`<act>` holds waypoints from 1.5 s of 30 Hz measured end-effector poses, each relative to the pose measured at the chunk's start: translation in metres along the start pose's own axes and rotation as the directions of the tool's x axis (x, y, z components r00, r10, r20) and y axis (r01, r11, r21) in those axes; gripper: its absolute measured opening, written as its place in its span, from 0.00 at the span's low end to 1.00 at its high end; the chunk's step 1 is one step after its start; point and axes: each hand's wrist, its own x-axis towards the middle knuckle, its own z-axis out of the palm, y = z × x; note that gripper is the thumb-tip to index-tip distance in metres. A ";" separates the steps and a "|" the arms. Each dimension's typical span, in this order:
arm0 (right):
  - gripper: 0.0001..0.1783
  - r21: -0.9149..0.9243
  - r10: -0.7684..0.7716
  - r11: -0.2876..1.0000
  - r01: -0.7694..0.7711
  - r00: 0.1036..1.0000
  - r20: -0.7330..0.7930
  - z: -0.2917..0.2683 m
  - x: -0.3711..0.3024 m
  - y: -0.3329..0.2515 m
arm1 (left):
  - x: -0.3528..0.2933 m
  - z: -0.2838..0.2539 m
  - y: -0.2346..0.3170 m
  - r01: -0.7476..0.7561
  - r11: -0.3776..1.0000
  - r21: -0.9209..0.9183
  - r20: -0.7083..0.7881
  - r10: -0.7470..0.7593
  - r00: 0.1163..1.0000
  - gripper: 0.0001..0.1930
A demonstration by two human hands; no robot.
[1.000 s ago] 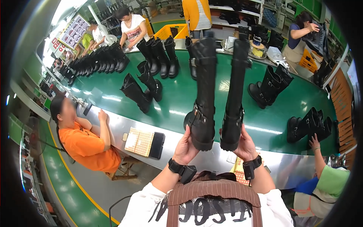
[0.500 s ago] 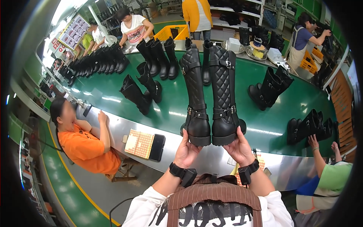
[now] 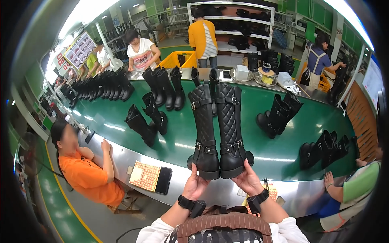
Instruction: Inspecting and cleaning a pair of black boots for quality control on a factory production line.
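A pair of tall black boots with quilted shafts and buckled straps stands side by side in front of me, heels toward me. My left hand [image 3: 196, 185] is closed on the heel of the left boot [image 3: 204, 125], thumb up along its side and fingers under the sole. In the same way my right hand [image 3: 248, 181] grips the heel of the right boot [image 3: 230, 125]. Both boots lean away from me over the green work surface [image 3: 178, 137], their shafts nearly touching. The fingertips beneath the soles are partly hidden.
Pairs of black boots [image 3: 139, 124] lie to the left, with more boots [image 3: 279, 114] to the right. An orange-dotted sticker sheet [image 3: 145, 176] and a black phone [image 3: 163, 181] rest on the metal edge. Co-workers sit at both sides; one [image 3: 87, 168] wears orange.
My view has tilted up, so the boots and table appear lower. Both hands keep their hold on the boots. The co-worker at the right has drawn a hand back from the boots there.
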 end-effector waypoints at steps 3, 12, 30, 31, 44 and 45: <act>0.28 -0.021 0.004 1.000 -0.003 1.000 0.029 -0.003 -0.001 -0.004 | 0.000 0.000 0.000 0.010 1.000 0.015 0.002 -0.010 1.000 0.28; 0.37 -0.354 0.139 0.933 -0.072 0.976 0.168 -0.007 -0.007 -0.006 | -0.011 0.023 0.005 0.161 0.983 -0.088 0.408 -0.112 0.906 0.31; 0.46 -0.351 -0.247 0.045 0.935 0.351 0.903 0.109 -0.078 -0.162 | 0.006 -0.023 -0.011 0.630 0.766 -0.128 0.280 -0.581 0.764 0.24; 0.45 -0.385 -0.063 -0.123 0.915 0.380 0.923 0.124 -0.083 -0.171 | 0.010 -0.020 -0.013 0.645 0.755 -0.121 0.301 -0.591 0.748 0.24; 0.22 -0.846 0.077 -0.400 0.351 0.933 0.351 0.168 -0.024 -0.168 | 0.059 -0.070 -0.026 0.704 0.689 -0.172 0.269 -0.655 0.707 0.27; 0.19 -0.895 0.038 -0.384 0.229 0.972 0.233 0.164 -0.010 -0.172 | 0.063 -0.080 -0.022 0.604 0.794 0.066 -0.066 -0.601 0.797 0.29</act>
